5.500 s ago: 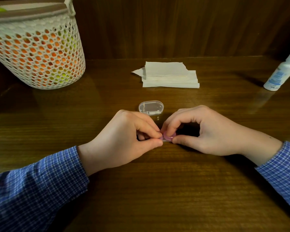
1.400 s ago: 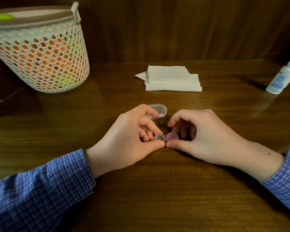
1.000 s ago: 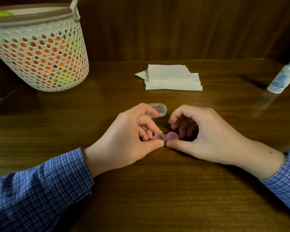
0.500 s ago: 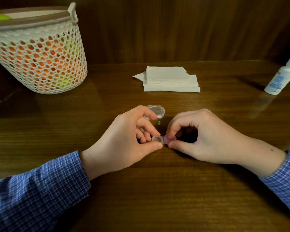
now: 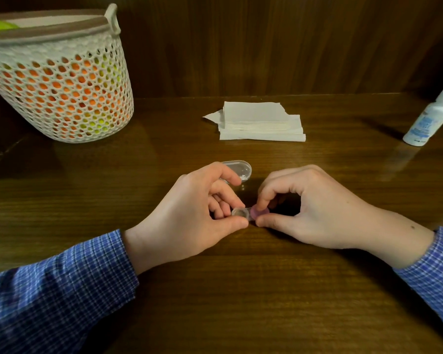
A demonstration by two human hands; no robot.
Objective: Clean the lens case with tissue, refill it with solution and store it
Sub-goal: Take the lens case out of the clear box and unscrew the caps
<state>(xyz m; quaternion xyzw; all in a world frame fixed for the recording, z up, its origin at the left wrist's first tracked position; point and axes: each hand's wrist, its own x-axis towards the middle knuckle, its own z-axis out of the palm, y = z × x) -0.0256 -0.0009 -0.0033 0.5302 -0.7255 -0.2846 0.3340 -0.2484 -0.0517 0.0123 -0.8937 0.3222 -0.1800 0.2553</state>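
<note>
A small lens case [image 5: 241,213] rests on the wooden table between my hands. Its left well is clear and uncovered; its right well carries a pink cap [image 5: 256,214]. My left hand [image 5: 189,213] pinches the left end of the case between thumb and fingers. My right hand [image 5: 312,208] has its thumb and index finger closed on the pink cap. A clear oval container [image 5: 238,169] lies just behind my left fingers. A stack of white tissues [image 5: 261,121] lies further back. A white solution bottle [image 5: 430,118] stands at the far right.
A white perforated basket [image 5: 59,80] with orange and green contents stands at the back left. A dark wooden wall panel runs behind the table [image 5: 241,290].
My right index finger and thumb have closed down onto the pink cap, which lay exposed a second ago. The left hand keeps its hold on the case.
</note>
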